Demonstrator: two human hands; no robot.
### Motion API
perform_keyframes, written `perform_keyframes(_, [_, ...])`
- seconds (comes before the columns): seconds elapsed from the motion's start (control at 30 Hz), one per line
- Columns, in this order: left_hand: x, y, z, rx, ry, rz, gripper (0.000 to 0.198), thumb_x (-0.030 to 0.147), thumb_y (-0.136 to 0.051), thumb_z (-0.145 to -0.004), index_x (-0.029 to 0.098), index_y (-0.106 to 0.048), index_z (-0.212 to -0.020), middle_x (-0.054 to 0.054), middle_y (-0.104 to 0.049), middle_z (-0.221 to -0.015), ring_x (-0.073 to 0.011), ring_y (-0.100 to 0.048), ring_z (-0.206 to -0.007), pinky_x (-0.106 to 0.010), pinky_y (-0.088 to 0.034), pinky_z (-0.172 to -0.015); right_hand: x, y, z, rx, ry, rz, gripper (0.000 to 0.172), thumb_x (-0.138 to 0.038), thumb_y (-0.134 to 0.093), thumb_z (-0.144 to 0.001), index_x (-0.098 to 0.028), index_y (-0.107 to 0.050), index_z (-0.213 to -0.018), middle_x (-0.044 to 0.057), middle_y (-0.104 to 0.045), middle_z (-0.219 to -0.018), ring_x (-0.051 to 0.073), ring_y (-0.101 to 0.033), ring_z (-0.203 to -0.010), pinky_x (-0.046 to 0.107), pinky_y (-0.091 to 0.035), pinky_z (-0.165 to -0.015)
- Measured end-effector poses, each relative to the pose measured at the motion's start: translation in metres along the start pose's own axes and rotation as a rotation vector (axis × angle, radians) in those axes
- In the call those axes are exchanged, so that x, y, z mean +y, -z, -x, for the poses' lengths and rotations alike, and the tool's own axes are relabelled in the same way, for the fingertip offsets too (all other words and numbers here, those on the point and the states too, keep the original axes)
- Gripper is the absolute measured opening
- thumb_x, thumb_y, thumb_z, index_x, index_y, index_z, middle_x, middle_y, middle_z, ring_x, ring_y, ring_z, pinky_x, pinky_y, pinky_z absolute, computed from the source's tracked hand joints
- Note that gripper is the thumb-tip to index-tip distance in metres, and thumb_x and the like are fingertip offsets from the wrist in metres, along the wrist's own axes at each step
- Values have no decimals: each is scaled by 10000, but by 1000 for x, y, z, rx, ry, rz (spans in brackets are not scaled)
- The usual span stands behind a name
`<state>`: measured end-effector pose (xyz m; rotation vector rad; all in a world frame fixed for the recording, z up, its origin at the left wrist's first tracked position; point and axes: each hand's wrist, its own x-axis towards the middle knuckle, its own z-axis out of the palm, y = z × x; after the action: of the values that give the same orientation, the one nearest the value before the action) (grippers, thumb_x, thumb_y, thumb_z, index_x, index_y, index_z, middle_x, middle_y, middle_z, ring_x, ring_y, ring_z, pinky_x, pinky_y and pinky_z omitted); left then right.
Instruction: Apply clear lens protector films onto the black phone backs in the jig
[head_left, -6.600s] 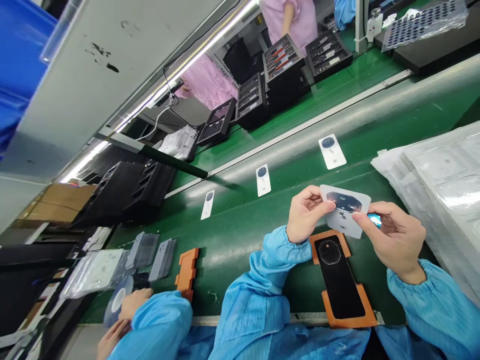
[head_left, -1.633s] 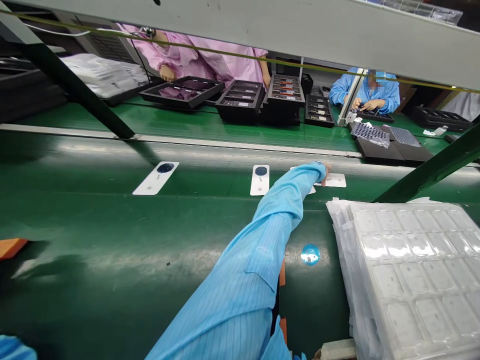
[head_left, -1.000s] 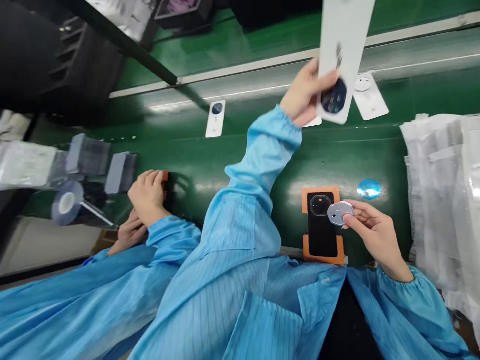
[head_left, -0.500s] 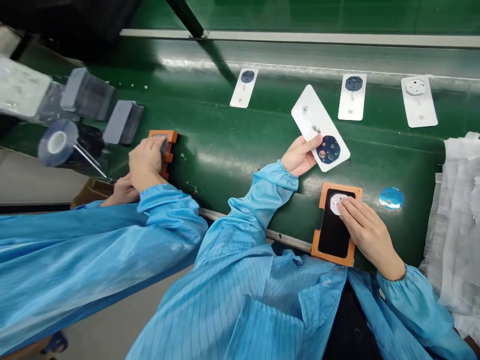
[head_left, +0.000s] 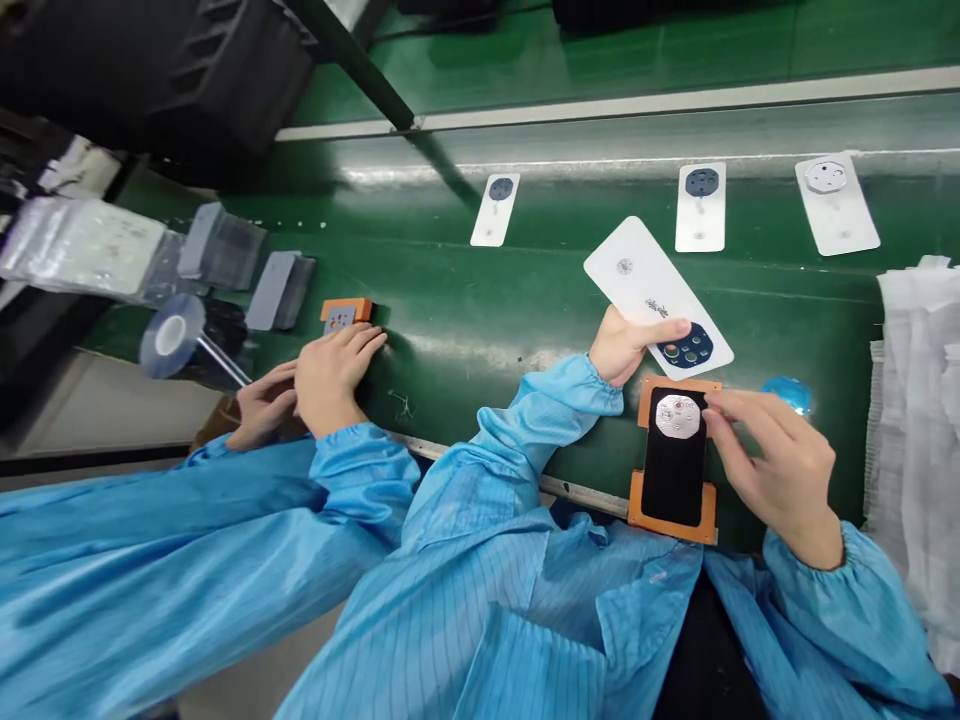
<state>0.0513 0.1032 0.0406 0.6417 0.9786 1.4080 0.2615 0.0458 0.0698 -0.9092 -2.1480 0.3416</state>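
My left hand (head_left: pixel 626 345) grips a white phone-shaped panel (head_left: pixel 637 268), thumb across its dark blue round camera patch. The panel is tilted above the bench. Below it, an orange fixture (head_left: pixel 673 530) holds a black phone-shaped plate (head_left: pixel 673 480) near the bench's front edge. On the plate's upper part lies a silvery-white octagonal piece (head_left: pixel 679 417) with small holes. My right hand (head_left: pixel 776 455) has thumb and index fingertips pinched together at the plate's upper right edge; what they hold, if anything, cannot be made out. Behind that hand shows a shiny blue disc (head_left: pixel 789 393), partly hidden.
Three more white panels (head_left: pixel 495 215) lie along the back of the green bench (head_left: pixel 450 330). White cloth-like sheets (head_left: pixel 919 430) are stacked at right. At left, a co-worker's hands (head_left: pixel 334 380) touch another orange fixture (head_left: pixel 349 308), near a film roll (head_left: pixel 172 335) and grey plate stacks (head_left: pixel 274 290).
My right hand has moved off the octagonal piece to the plate's right edge, uncovering that piece. My left hand has brought the white panel lower, closer to the fixture. The view has shifted slightly.
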Motion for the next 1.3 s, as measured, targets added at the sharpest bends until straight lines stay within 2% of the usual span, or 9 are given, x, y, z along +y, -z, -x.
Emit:
perform_keyframes(0.1, [-4, -24, 8, 19, -39, -117, 516, 470, -1052, -541, 165, -779, -855, -57, -801, -928, -224, -751, -873, -343, -614, -818, 1, -3, -15, 118, -136, 8, 82, -167, -665, -999, -242, -685, -1027, 29, -767, -906, 168, -728, -722, 307, -582, -641])
perform_keyframes(0.2, [-11, -39, 16, -9, -60, -196, 520, 625, -952, -670, 173, -777, -857, -68, -791, -927, -217, -737, -840, -334, -604, -743, 9, -10, -23, 227, -244, 55, 41, -224, -646, -1016, -249, -679, -1008, 53, -754, -943, 203, -743, -821, 335, -624, -708])
perform_keyframes(0.3, [-19, -45, 24, -52, -73, -202, 587, 752, -827, -753, 187, -786, -904, -71, -783, -939, -222, -738, -836, -344, -613, -730, 17, -12, -25, 308, -305, 63, 49, -248, -657, -1010, -254, -683, -969, 56, -742, -939, 215, -737, -864, 347, -641, -744])
perform_keyframes(0.47, [-30, -40, 35, -95, -140, -340, 608, 790, -704, -851, 206, -828, -963, -78, -814, -1035, -263, -767, -1001, -369, -631, -911, 20, -10, -26, 365, -318, 48, 64, -211, -684, -992, -246, -693, -940, 50, -742, -900, 206, -727, -853, 337, -632, -730])
perform_keyframes(0.57, [-35, -34, 36, -131, -183, -441, 624, 778, -636, -911, 192, -833, -995, -82, -818, -1001, -271, -774, -1005, -394, -614, -992, 20, -11, -26, 398, -300, 40, 71, -198, -689, -982, -243, -702, -929, 41, -751, -903, 205, -738, -855, 336, -632, -738])
perform_keyframes(1.03, [-39, -29, 34, -215, -309, -481, 586, 670, -558, -1019, 170, -818, -1179, -89, -814, -1039, -259, -773, -989, -380, -623, -942, 20, -13, -27, 401, -294, 27, 78, -181, -679, -970, -238, -722, -938, 49, -775, -940, 220, -759, -895, 355, -641, -774])
perform_keyframes(1.13, [-37, -29, 35, -254, -339, -521, 576, 642, -533, -1043, 189, -775, -1304, -89, -800, -1201, -268, -766, -1110, -384, -624, -1014, 20, -13, -28, 396, -303, 39, 97, -176, -652, -974, -238, -720, -941, 56, -776, -952, 226, -763, -906, 365, -645, -771])
perform_keyframes(1.23, [-35, -30, 36, -322, -383, -590, 589, 626, -493, -1064, 214, -706, -1426, -79, -711, -1427, -287, -704, -1294, -403, -601, -1112, 22, -15, -28, 410, -289, 25, 105, -160, -641, -970, -231, -718, -960, 62, -776, -967, 228, -765, -928, 369, -651, -784])
perform_keyframes(1.3, [-36, -31, 36, -353, -417, -609, 568, 593, -479, -1080, 222, -675, -1464, -67, -668, -1489, -287, -664, -1363, -411, -586, -1150, 22, -15, -28, 412, -296, 11, 93, -165, -647, -969, -229, -714, -966, 67, -776, -983, 232, -766, -953, 374, -653, -786])
